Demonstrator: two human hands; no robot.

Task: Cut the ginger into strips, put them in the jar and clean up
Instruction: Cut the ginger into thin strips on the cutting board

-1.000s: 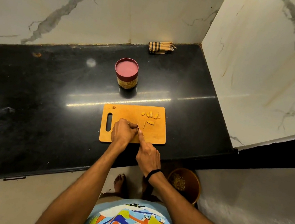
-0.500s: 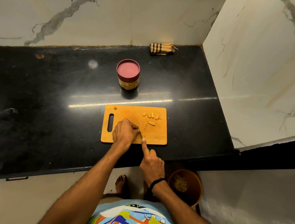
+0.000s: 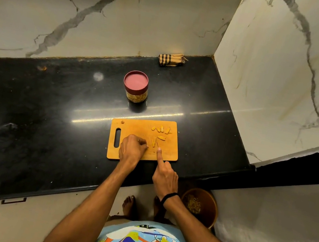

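Ginger strips (image 3: 153, 142) are laid on the cutting board (image 3: 131, 128) between the left hand (image 3: 131, 151), curled, contents undeterminable, and the right hand (image 3: 165, 175), by which a knife (image 3: 157, 141) is gripped.

We have a single wide-angle view, worn on the head, looking steeply down on the table (image 3: 47, 122) from close above. The board (image 3: 135, 129) lies mid-frame, with the left hand (image 3: 131, 150) and right hand (image 3: 165, 175) nearer. Walls (image 3: 129, 19) rise far and right, and the floor (image 3: 274, 226) is near right.
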